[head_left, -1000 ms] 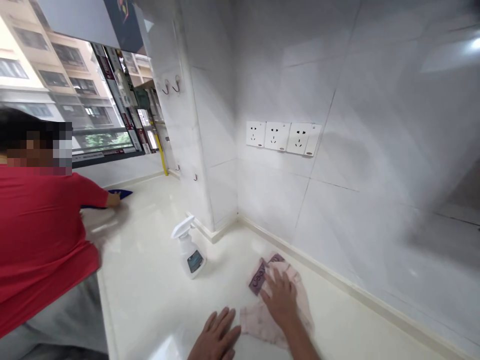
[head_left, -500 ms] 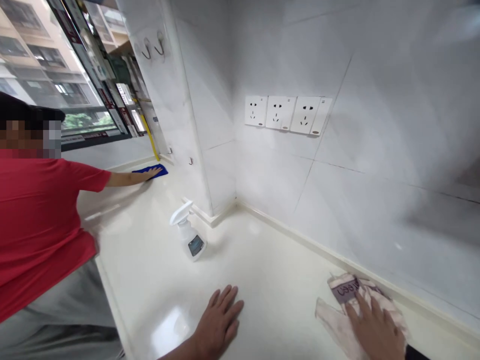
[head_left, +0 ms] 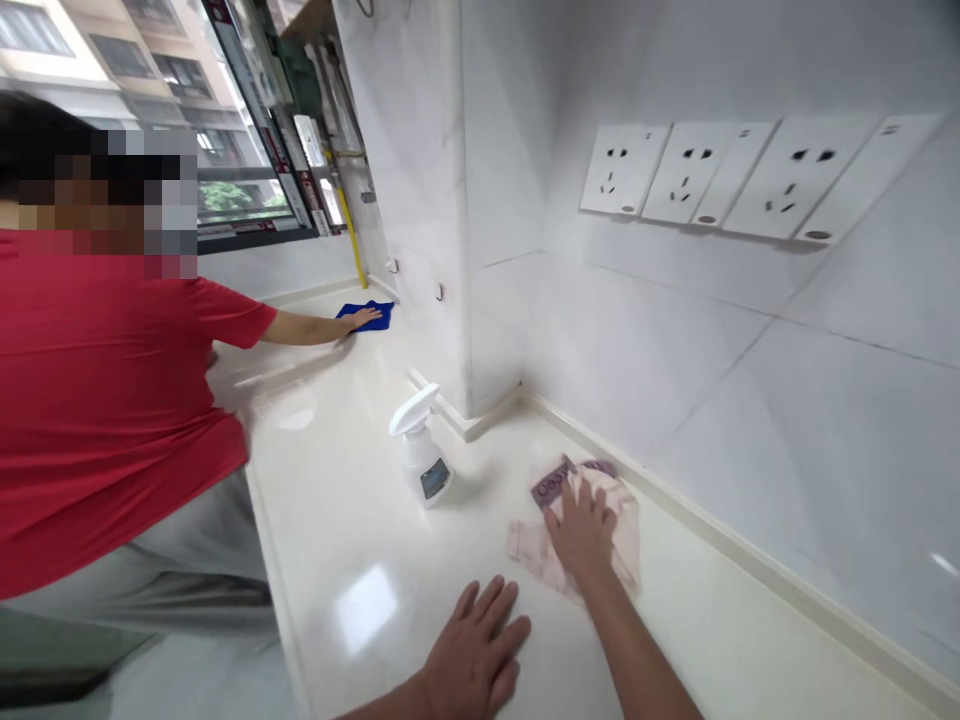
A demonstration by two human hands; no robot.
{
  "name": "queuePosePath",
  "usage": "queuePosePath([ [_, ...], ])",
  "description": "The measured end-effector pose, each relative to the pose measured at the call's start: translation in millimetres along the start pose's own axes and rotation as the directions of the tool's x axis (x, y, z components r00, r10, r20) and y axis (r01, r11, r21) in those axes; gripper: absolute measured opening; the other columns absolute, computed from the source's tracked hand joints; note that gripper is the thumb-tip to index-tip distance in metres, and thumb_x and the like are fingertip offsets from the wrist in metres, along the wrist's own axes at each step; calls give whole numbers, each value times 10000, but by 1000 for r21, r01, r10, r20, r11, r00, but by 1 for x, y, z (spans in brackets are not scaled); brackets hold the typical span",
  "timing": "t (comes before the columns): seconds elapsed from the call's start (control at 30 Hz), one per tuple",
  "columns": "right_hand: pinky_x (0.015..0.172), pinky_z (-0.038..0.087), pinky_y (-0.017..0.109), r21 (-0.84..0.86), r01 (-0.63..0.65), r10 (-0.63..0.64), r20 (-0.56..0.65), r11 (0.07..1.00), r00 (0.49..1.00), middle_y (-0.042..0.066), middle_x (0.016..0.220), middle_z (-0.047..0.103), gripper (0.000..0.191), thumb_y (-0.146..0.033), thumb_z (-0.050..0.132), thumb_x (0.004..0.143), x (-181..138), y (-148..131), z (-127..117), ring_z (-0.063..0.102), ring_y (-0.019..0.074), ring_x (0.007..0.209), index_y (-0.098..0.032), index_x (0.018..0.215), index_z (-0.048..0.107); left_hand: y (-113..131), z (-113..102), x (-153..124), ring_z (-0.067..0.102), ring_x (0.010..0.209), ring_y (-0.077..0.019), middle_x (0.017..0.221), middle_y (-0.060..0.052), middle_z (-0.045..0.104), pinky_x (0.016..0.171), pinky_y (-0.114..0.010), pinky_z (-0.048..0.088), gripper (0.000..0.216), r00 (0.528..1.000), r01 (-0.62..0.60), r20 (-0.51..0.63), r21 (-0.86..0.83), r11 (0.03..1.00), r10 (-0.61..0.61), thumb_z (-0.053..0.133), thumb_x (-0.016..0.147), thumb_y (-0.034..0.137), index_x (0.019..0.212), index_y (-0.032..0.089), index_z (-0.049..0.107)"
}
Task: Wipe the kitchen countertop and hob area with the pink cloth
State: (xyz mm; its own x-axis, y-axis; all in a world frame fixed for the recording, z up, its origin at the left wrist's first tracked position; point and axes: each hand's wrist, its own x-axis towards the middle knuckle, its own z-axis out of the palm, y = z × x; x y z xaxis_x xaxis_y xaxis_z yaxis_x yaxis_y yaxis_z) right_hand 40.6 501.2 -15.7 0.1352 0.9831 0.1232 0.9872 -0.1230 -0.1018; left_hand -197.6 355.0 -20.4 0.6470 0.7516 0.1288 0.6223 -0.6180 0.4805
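Observation:
My right hand (head_left: 581,530) lies on a pale pink cloth (head_left: 626,525) with a purple lettered band, its fingers spread and pressing the cloth to the white countertop (head_left: 322,500). Part of the cloth is hidden under the palm. To its left, my left hand (head_left: 476,645) rests flat and open on the counter, touching nothing else. Beyond both hands stands a white spray bottle (head_left: 424,450) with a dark label, upright and untouched.
At the left a person in a red shirt (head_left: 112,400) leans over the counter, one hand on a blue cloth (head_left: 375,318). A tiled wall with sockets (head_left: 712,175) borders the right side. A wall corner (head_left: 469,410) juts out behind the bottle.
My right hand has slid the pink cloth forward and left along the counter, closer to the spray bottle. My left hand stays on the counter. The view has shifted.

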Motion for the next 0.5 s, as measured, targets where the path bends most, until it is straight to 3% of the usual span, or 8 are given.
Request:
queuePosePath([
  [0.13,1146,92,625,93,167,-176,97,982,980,210,1667,250,683,-541,340,1022,63,-63,-1,134,451,1514,-168,1594,344,3,-2,0,216,1567,-357,1705,-47,232,1253,-649,159,679,997,48,60,-51,998,-45,611,930,220,1557,373,399],
  [0.23,1141,95,639,171,274,-299,143,946,943,210,1679,229,701,-566,357,1016,80,-105,-3,131,467,1514,-174,1598,331,5,-3,2,213,1567,-358,1704,-56,236,1254,-649,147,673,995,66,75,-35,997,-63,607,914,197,1543,352,423],
  [0.37,1185,70,596,254,420,-462,137,871,876,136,1692,250,694,-611,423,984,50,-139,-9,96,424,1544,-246,1572,386,6,-4,5,265,1546,-377,1689,-63,283,1246,-646,180,706,996,63,66,-3,998,-62,635,878,180,1535,345,436],
  [0.5,1224,79,506,277,465,-511,121,841,851,29,1693,284,644,-629,439,973,11,-123,-17,110,315,1564,-353,1554,398,1,-3,6,357,1505,-355,1659,-70,355,1240,-594,239,652,1000,-2,-31,112,994,5,605,897,175,1516,326,468],
])
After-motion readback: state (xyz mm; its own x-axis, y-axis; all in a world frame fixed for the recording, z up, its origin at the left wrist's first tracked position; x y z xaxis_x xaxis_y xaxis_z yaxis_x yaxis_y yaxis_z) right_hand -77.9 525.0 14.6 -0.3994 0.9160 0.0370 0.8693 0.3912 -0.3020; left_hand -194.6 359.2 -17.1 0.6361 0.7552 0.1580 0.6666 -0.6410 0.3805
